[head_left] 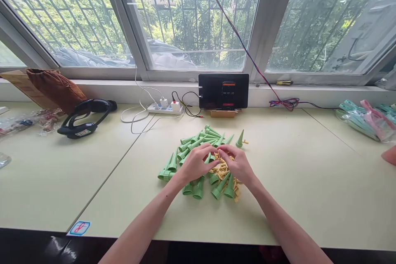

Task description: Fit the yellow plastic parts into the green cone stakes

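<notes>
A heap of green plastic cone spikes lies on the pale green table, mixed with small yellow plastic pieces. My left hand rests over the heap with fingers curled round one green cone. Beside it, my right hand pinches a small yellow piece at the fingertips, close to the left hand's fingers. One green cone with a yellow piece fitted stands apart at the heap's far right.
A black tablet showing a timer stands at the back under the window. A white power strip with cables lies left of it, a black headset further left. Teal and pink packets lie far right, near another person's fingertip.
</notes>
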`<action>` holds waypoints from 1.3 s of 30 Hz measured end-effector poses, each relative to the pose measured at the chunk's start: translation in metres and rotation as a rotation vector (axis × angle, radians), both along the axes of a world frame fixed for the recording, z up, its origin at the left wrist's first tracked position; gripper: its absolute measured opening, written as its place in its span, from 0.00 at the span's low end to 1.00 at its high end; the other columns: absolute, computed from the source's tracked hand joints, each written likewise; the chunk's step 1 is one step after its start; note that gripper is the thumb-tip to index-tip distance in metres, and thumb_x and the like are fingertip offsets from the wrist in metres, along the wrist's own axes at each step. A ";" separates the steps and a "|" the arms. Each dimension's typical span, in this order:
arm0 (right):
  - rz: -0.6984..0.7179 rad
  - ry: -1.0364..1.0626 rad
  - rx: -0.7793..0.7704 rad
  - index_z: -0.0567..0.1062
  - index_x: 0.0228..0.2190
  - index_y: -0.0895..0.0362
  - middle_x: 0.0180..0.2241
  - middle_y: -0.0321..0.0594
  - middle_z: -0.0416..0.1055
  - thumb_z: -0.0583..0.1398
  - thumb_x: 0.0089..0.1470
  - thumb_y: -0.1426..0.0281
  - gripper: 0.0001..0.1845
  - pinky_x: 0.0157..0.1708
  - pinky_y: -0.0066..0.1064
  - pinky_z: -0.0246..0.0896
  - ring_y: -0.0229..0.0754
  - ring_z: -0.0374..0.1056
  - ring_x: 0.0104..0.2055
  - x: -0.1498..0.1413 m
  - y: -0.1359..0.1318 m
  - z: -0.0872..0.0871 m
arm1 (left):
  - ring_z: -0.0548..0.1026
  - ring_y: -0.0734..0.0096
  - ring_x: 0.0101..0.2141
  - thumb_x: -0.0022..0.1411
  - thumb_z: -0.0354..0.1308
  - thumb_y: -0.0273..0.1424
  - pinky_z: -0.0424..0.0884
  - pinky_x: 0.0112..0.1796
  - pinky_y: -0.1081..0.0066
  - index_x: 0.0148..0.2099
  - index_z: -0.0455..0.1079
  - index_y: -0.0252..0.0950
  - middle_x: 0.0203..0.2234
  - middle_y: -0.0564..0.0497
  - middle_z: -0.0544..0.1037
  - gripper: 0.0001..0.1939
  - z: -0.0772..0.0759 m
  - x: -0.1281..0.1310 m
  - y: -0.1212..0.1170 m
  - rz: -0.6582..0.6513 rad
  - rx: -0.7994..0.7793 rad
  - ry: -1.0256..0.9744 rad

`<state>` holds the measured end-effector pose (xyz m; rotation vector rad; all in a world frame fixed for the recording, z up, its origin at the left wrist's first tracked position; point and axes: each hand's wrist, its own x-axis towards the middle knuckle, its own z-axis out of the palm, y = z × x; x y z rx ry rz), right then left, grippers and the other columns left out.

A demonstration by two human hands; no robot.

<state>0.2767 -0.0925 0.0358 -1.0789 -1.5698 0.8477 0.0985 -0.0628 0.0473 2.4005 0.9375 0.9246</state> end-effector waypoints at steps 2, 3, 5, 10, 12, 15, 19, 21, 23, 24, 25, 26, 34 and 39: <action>-0.002 0.019 -0.003 0.78 0.37 0.56 0.36 0.41 0.76 0.57 0.61 0.62 0.13 0.37 0.33 0.68 0.44 0.71 0.36 0.000 0.000 -0.001 | 0.61 0.77 0.24 0.62 0.61 0.33 0.61 0.27 0.73 0.42 0.73 0.38 0.29 0.54 0.70 0.07 0.001 0.000 0.000 -0.003 0.000 0.000; -0.005 0.033 -0.007 0.78 0.36 0.56 0.35 0.41 0.76 0.57 0.61 0.62 0.13 0.37 0.34 0.68 0.44 0.71 0.36 0.000 0.000 -0.001 | 0.61 0.77 0.24 0.63 0.60 0.33 0.61 0.27 0.74 0.43 0.73 0.38 0.29 0.54 0.70 0.07 0.001 0.000 0.000 -0.007 0.000 -0.002; -0.012 0.070 -0.027 0.77 0.35 0.57 0.33 0.42 0.76 0.58 0.60 0.61 0.13 0.36 0.34 0.68 0.44 0.72 0.35 0.001 0.001 -0.003 | 0.61 0.77 0.24 0.65 0.57 0.32 0.61 0.27 0.74 0.42 0.73 0.38 0.30 0.53 0.70 0.06 0.001 0.001 0.000 -0.016 -0.002 -0.020; 0.006 0.142 -0.077 0.75 0.31 0.58 0.27 0.39 0.72 0.60 0.58 0.60 0.13 0.30 0.31 0.66 0.41 0.70 0.30 0.001 0.002 -0.004 | 0.64 0.76 0.25 0.68 0.51 0.29 0.61 0.26 0.74 0.39 0.73 0.36 0.29 0.52 0.71 0.09 0.001 0.002 0.002 -0.031 -0.010 -0.096; 0.019 0.162 -0.081 0.74 0.31 0.58 0.26 0.38 0.71 0.60 0.59 0.60 0.13 0.29 0.30 0.64 0.40 0.69 0.29 0.001 0.002 -0.003 | 0.66 0.75 0.27 0.68 0.51 0.29 0.62 0.27 0.75 0.39 0.73 0.36 0.29 0.51 0.72 0.09 0.000 0.002 0.003 -0.030 -0.017 -0.113; 0.033 0.181 -0.089 0.74 0.32 0.58 0.27 0.38 0.71 0.60 0.59 0.60 0.13 0.30 0.30 0.65 0.40 0.68 0.30 0.001 0.001 -0.002 | 0.67 0.74 0.28 0.68 0.51 0.29 0.63 0.27 0.75 0.38 0.73 0.36 0.30 0.51 0.73 0.09 0.001 0.001 0.003 -0.016 -0.024 -0.123; 0.018 0.187 -0.090 0.73 0.32 0.58 0.27 0.38 0.70 0.60 0.58 0.60 0.12 0.30 0.30 0.65 0.40 0.67 0.30 0.001 0.001 -0.002 | 0.66 0.75 0.27 0.67 0.52 0.31 0.63 0.27 0.74 0.37 0.73 0.36 0.29 0.51 0.73 0.09 0.002 0.001 0.003 0.019 -0.016 -0.107; -0.020 0.192 -0.076 0.73 0.31 0.57 0.27 0.38 0.70 0.60 0.58 0.60 0.13 0.29 0.30 0.64 0.40 0.67 0.29 0.002 0.001 -0.002 | 0.65 0.76 0.24 0.67 0.53 0.32 0.63 0.27 0.74 0.36 0.73 0.36 0.29 0.52 0.73 0.09 0.002 0.000 0.004 0.076 0.007 -0.078; -0.074 0.194 -0.059 0.72 0.31 0.57 0.27 0.38 0.70 0.60 0.58 0.60 0.13 0.29 0.30 0.63 0.40 0.67 0.29 0.003 0.002 -0.002 | 0.64 0.76 0.23 0.65 0.54 0.33 0.62 0.28 0.73 0.36 0.73 0.36 0.27 0.53 0.73 0.09 0.002 -0.001 0.004 0.150 0.027 -0.022; -0.102 0.191 -0.052 0.72 0.31 0.57 0.27 0.38 0.70 0.60 0.58 0.59 0.13 0.29 0.30 0.63 0.40 0.66 0.28 0.004 0.002 -0.003 | 0.65 0.75 0.23 0.65 0.55 0.34 0.62 0.28 0.73 0.36 0.73 0.37 0.25 0.54 0.72 0.08 0.002 -0.002 0.004 0.181 0.030 0.020; -0.126 0.186 -0.046 0.72 0.31 0.57 0.26 0.38 0.70 0.60 0.58 0.59 0.13 0.28 0.30 0.63 0.39 0.66 0.28 0.004 0.002 -0.003 | 0.66 0.75 0.22 0.63 0.56 0.35 0.62 0.28 0.72 0.37 0.73 0.37 0.23 0.54 0.72 0.08 0.002 -0.003 0.004 0.204 0.026 0.071; -0.147 0.181 -0.043 0.72 0.32 0.57 0.26 0.38 0.70 0.60 0.59 0.59 0.14 0.28 0.30 0.63 0.39 0.66 0.28 0.005 0.003 -0.003 | 0.66 0.74 0.22 0.62 0.57 0.36 0.62 0.28 0.72 0.38 0.73 0.38 0.21 0.55 0.71 0.07 0.002 -0.003 0.004 0.219 0.018 0.125; -0.179 0.153 -0.042 0.72 0.32 0.57 0.26 0.38 0.70 0.59 0.58 0.57 0.15 0.27 0.30 0.63 0.39 0.66 0.27 0.005 0.002 -0.003 | 0.73 0.68 0.24 0.59 0.58 0.35 0.61 0.30 0.71 0.44 0.73 0.41 0.19 0.56 0.73 0.11 0.003 -0.004 0.001 0.243 -0.004 0.367; -0.192 0.135 -0.048 0.72 0.32 0.57 0.26 0.39 0.70 0.59 0.58 0.56 0.16 0.27 0.30 0.63 0.40 0.66 0.27 0.005 0.001 -0.003 | 0.74 0.66 0.25 0.58 0.58 0.34 0.60 0.28 0.70 0.44 0.73 0.41 0.21 0.55 0.75 0.11 0.004 -0.002 -0.001 0.229 0.037 0.397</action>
